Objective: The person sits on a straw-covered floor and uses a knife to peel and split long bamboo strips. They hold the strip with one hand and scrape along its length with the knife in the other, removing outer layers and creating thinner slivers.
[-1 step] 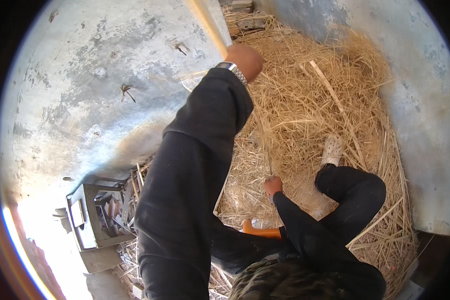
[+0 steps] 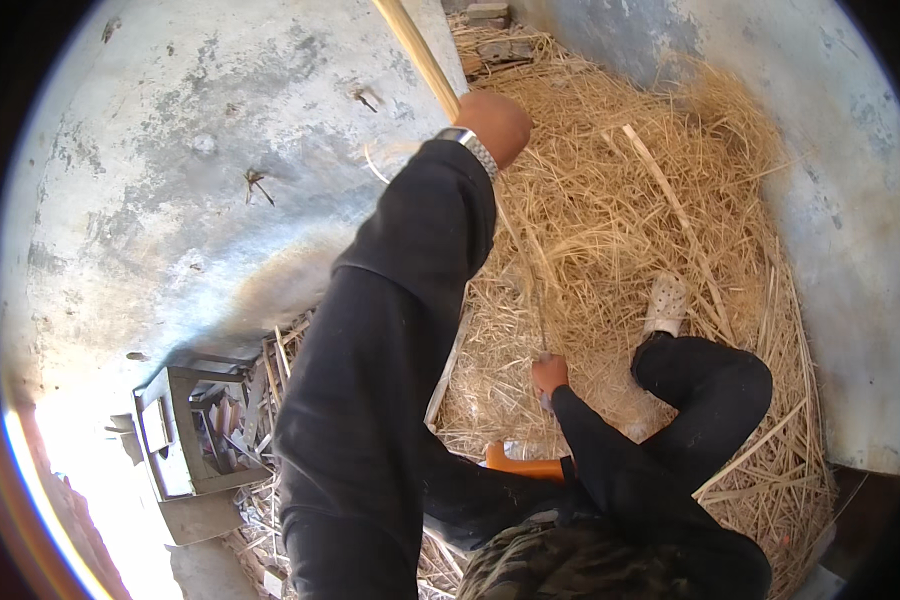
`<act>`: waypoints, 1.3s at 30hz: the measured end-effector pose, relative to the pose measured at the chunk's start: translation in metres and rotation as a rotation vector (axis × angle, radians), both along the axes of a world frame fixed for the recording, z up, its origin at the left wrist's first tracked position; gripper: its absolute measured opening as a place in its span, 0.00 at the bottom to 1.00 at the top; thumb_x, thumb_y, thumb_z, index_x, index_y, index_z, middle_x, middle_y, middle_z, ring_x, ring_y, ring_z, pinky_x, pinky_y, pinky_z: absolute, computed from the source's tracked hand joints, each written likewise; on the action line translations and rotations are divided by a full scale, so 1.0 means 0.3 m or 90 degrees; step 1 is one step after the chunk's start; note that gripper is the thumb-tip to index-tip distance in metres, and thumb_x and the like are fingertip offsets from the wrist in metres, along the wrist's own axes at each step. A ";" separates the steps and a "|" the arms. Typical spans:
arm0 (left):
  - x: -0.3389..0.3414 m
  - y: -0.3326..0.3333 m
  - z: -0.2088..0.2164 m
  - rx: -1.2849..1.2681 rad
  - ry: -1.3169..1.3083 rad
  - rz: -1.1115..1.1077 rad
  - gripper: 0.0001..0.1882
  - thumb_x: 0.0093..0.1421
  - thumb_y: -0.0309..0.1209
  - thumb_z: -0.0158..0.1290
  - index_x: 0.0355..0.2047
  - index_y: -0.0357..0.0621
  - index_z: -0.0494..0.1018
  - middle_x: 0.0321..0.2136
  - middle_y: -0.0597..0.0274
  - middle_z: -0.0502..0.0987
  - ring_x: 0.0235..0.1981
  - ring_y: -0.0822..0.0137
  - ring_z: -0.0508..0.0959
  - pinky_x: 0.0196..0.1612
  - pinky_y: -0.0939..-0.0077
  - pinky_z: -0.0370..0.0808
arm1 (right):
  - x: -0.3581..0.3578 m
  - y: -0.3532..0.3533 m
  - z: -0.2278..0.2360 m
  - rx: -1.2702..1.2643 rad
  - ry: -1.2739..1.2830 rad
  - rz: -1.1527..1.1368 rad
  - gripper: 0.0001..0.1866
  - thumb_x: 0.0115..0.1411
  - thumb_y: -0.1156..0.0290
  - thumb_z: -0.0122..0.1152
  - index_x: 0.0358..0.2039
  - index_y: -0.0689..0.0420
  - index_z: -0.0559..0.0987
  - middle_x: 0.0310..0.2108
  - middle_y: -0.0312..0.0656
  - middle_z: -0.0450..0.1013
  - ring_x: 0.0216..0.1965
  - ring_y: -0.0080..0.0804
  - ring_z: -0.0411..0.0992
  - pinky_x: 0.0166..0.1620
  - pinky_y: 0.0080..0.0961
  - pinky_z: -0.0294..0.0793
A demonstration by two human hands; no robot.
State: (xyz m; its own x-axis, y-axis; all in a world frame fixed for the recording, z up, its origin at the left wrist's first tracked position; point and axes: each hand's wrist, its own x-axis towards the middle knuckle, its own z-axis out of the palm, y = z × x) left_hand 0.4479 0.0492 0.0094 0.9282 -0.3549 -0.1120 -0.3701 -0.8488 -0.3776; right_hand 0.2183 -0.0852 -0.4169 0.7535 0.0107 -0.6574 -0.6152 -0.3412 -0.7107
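Straw (image 2: 590, 215) underfoot, blotchy walls (image 2: 150, 160), left hand (image 2: 494, 128) gripping pole (image 2: 420, 55), right hand (image 2: 549, 374) gripping tool (image 2: 543, 340)

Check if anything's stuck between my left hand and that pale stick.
Nothing visible is. The left hand is wrapped directly around the pale stick, whose upper part runs to the top edge of the view. The wristwatch sits on the wrist, not between them.

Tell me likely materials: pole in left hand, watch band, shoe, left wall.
Pole: probably bamboo or wood, smooth; pale yellow, lengthwise streaks.
Watch band: likely metal, shiny; silvery links.
Shoe: maybe moulded foam or rubber, matte; off-white with holes.
Left wall: looks like painted plaster, worn; patchy grey showing through.
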 end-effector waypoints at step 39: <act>-0.134 0.066 0.043 0.046 0.167 0.086 0.20 0.37 0.31 0.70 0.32 0.39 0.80 0.30 0.54 0.81 0.34 0.53 0.81 0.33 0.61 0.77 | -0.026 0.021 0.344 0.152 -0.092 -0.045 0.09 0.49 0.72 0.59 0.30 0.65 0.74 0.18 0.42 0.69 0.12 0.33 0.65 0.19 0.30 0.67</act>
State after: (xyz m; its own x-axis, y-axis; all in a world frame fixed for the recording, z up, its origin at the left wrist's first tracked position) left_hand 0.4077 0.0691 0.0223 0.9025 -0.2131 -0.3742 -0.3488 -0.8715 -0.3448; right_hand 0.2106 -0.0788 -0.3138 0.8434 0.0964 -0.5287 -0.5182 -0.1142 -0.8476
